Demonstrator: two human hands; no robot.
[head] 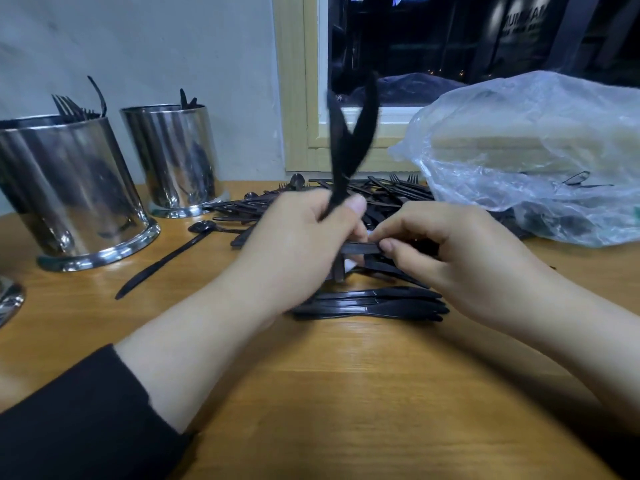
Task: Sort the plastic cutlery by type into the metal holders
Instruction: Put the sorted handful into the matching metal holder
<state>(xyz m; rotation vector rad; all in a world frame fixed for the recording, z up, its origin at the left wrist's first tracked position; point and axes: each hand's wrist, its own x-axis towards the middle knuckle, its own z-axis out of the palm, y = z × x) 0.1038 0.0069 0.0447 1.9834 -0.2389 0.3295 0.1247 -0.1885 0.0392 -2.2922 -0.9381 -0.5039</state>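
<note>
Black plastic cutlery (349,140), two blurry pieces, sticks up from the left hand (298,237), whose fingers curl around the handles. The right hand (453,258) pinches one flat black handle (360,248) just beside it. Under both hands lie stacked knives (374,304) on the wooden table (346,393). Two metal holders stand to the left, one near (69,188) with forks, one farther (173,154). A third holder's edge (8,299) peeks in.
</note>
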